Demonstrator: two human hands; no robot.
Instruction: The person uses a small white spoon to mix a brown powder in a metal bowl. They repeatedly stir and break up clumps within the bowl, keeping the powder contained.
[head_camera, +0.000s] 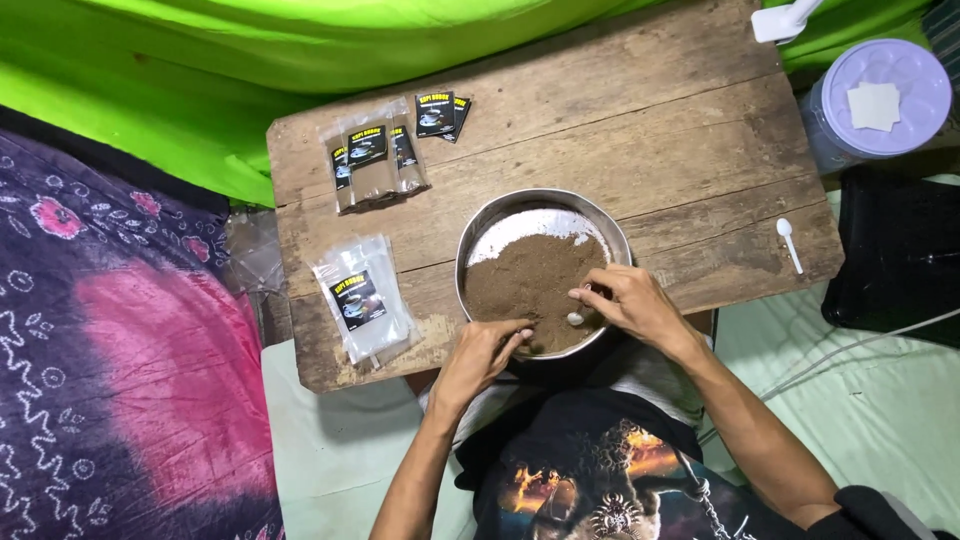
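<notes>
Head view: one round metal bowl (478, 232) of brown powder (530, 285) sits at the near edge of one worn wooden board (650, 150); all places below are told from the bowl.
Left hand (480, 352): at the bowl's near rim; fingers curled together, tips in the powder; what they pinch, I cannot tell.
Right hand (630, 303): over the bowl's near right part; fingers pinched on a small white spoon (575, 318).
Filled packets: one cluster (375, 160) up and left, about three, count unsure; two small black labels (442, 113) just beside them.
Empty bags: one stack (362, 298) left of the bowl.
Spare spoon: one (789, 243), well right, near the board's edge.
Lilac lidded jar: one (875, 100), far right, off the board.
Open room: bare board beyond and right of the bowl.
</notes>
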